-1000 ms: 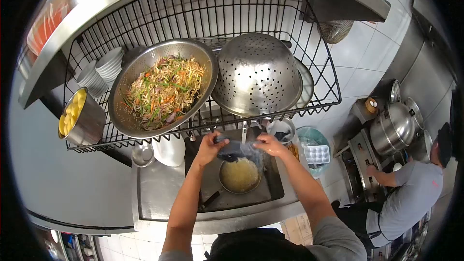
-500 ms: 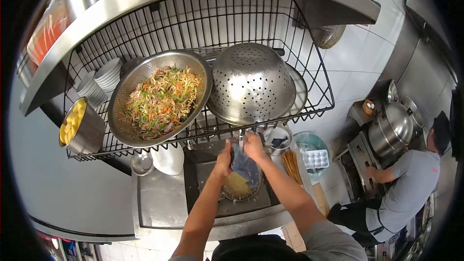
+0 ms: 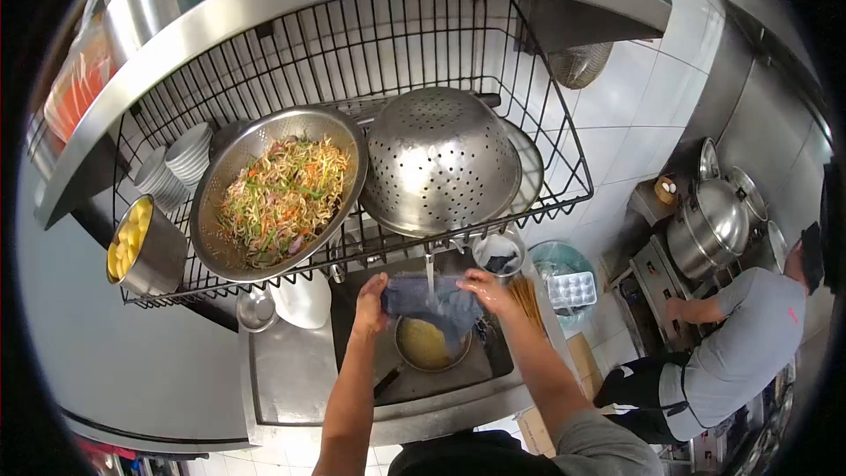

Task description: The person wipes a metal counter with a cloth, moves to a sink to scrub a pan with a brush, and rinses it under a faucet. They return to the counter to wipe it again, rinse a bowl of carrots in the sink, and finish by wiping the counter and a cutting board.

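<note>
A wet grey-blue cloth (image 3: 407,296) is stretched between my two hands over the sink (image 3: 483,368). My left hand (image 3: 371,301) is closed on its left end, and my right hand (image 3: 487,288) pinches its right end. Water from the tap (image 3: 430,263) runs down onto the middle of the cloth. One corner of the cloth hangs low over a dark-handled pan (image 3: 387,382) in the sink. Yellowish, cloudy liquid (image 3: 423,343) fills that pan.
Above the sink hangs a wire rack (image 3: 352,263) with a colander of noodles and vegetables (image 3: 286,198), an upturned colander (image 3: 445,159) and stacked bowls (image 3: 188,154). A metal container (image 3: 161,257) holds yellow pieces. Right, a co-worker (image 3: 745,344) stands near a large pot (image 3: 709,222).
My hands have moved apart, spreading the bunched cloth out sideways under the water. More of the pan shows now, including its handle. The view has shifted slightly.
</note>
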Action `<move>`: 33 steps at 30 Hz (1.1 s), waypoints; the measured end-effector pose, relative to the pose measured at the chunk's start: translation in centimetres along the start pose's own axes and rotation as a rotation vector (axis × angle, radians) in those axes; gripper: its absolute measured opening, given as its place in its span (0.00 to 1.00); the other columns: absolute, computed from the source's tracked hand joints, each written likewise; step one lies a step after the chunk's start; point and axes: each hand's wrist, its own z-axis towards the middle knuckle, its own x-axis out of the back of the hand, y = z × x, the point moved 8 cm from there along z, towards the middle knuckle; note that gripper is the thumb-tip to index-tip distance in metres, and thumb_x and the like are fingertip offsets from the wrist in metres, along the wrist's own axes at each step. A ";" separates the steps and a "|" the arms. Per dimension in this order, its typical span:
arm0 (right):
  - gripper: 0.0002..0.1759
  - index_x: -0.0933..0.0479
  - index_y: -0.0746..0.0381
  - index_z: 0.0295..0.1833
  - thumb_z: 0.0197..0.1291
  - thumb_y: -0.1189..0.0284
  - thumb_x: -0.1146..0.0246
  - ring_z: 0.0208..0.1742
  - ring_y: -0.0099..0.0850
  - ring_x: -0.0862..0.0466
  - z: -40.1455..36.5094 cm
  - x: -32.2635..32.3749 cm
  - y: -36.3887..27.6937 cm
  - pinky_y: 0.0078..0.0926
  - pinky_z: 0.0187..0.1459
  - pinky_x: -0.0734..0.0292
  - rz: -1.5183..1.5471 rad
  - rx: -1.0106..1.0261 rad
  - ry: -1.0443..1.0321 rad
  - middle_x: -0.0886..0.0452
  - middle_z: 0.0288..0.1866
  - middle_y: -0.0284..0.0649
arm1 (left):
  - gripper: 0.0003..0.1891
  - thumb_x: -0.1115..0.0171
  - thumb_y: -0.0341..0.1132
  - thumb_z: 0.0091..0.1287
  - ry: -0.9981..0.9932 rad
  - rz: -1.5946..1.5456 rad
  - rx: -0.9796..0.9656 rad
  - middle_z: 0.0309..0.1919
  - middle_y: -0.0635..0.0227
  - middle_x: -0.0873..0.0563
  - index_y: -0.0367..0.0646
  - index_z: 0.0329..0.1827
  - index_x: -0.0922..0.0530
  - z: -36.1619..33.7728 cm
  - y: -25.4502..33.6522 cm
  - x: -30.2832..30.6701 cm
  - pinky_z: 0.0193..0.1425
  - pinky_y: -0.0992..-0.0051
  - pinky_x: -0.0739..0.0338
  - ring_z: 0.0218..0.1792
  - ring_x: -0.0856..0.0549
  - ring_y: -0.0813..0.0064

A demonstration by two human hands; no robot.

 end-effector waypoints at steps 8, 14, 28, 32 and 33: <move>0.11 0.19 0.64 0.41 0.57 0.68 0.33 0.42 0.44 0.15 -6.8 -16.9 -12.3 0.38 0.46 0.23 -0.656 0.886 0.336 0.17 0.37 0.52 | 0.20 0.39 0.50 0.70 -0.156 -0.370 -0.132 0.38 0.62 0.16 0.41 0.51 0.20 4.9 -8.8 -1.8 0.41 0.68 0.21 0.37 0.17 0.70; 0.11 0.24 0.66 0.31 0.57 0.68 0.34 0.33 0.52 0.20 0.4 -7.4 -9.4 0.41 0.39 0.24 -0.440 0.469 0.430 0.21 0.28 0.52 | 0.19 0.46 0.43 0.73 0.162 0.170 0.324 0.48 0.63 0.17 0.41 0.58 0.23 -0.1 -5.2 -4.8 0.50 0.69 0.21 0.46 0.17 0.71; 0.12 0.23 0.65 0.38 0.61 0.68 0.31 0.35 0.26 0.21 2.1 -8.4 -9.9 0.29 0.36 0.26 -0.084 0.189 -0.057 0.17 0.34 0.38 | 0.31 0.31 0.49 0.64 -0.321 0.425 0.085 0.55 0.56 0.18 0.31 0.60 0.24 2.6 -2.9 -3.8 0.62 0.71 0.30 0.56 0.20 0.67; 0.17 0.23 0.67 0.39 0.57 0.64 0.28 0.38 0.22 0.22 1.2 -6.9 -5.6 0.28 0.41 0.25 -0.500 0.094 -0.348 0.17 0.37 0.35 | 0.26 0.31 0.44 0.64 -0.326 0.680 0.056 0.52 0.59 0.18 0.33 0.58 0.23 0.3 1.0 -4.4 0.59 0.72 0.29 0.53 0.20 0.70; 0.17 0.23 0.67 0.39 0.57 0.64 0.28 0.38 0.22 0.22 1.0 -5.9 -4.6 0.28 0.41 0.25 -0.501 0.103 -0.360 0.17 0.37 0.35 | 0.17 0.33 0.40 0.66 -0.188 0.695 0.002 0.43 0.66 0.14 0.35 0.51 0.18 0.4 1.6 -3.4 0.51 0.77 0.25 0.45 0.18 0.77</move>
